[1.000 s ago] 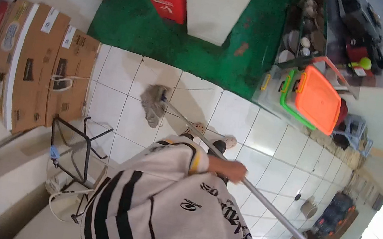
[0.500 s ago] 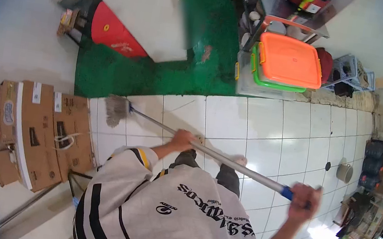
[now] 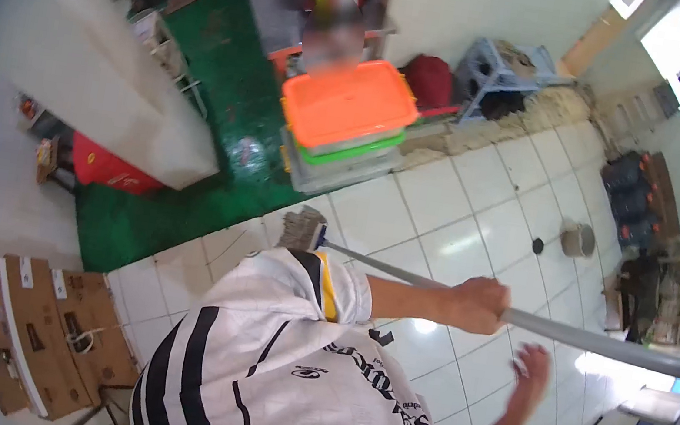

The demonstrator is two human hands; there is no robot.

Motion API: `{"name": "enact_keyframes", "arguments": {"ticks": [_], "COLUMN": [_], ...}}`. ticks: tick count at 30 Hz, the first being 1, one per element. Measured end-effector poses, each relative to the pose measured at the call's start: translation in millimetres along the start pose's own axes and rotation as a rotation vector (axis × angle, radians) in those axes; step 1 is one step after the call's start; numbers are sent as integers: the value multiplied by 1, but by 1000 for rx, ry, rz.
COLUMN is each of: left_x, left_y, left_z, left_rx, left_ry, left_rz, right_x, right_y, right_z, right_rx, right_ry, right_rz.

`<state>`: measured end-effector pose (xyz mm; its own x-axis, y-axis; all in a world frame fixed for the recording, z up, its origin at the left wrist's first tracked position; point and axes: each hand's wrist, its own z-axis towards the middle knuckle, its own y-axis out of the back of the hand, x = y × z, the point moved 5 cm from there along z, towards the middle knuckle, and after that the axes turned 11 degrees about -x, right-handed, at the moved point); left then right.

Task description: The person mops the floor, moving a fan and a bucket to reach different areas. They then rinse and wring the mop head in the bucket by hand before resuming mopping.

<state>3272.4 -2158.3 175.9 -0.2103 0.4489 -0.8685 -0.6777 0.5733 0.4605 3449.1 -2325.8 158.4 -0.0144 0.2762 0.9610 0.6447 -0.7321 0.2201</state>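
Left hand (image 3: 480, 305) clamped on mop handle (image 3: 602, 341), right hand (image 3: 532, 373) apart, off it, fingers loosely curled; mop head (image 3: 301, 229) on white tile (image 3: 375, 216), coverage unreadable.

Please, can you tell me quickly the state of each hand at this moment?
Left hand: closed around the mop handle.
Right hand: open, fingers loosely bent, off the mop handle, and looks empty.

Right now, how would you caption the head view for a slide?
Left hand grips the mop handle, right hand open and off it, mop head on white tiles.
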Motion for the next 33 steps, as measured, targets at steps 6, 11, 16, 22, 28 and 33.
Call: {"name": "enact_keyframes", "arguments": {"ticks": [6,11,16,22,28,33], "left_x": [-133,-200,-237,-277,-308,-331], "left_y": [-24,38,56,0,-105,-189], "left_z": [137,251,367,552,716,813], "left_rx": [-119,-414,-751,-703,-732,-336], "left_ry": [-447,-278,-448,-740,-770,-840], "left_rz": [-87,-190,-610,-862,-933,-899], "right_x": [12,39,-48,-335,-397,-377], "right_y": [-40,6,126,327,228,119], "right_z": [58,156,273,211,-8,11], "right_rx": [490,389,-4,-874,-1404,-1375], "right_ry": [329,249,-46,-533,-964,-1441], "right_rz": [-268,-117,-70,261,806,1008]}}
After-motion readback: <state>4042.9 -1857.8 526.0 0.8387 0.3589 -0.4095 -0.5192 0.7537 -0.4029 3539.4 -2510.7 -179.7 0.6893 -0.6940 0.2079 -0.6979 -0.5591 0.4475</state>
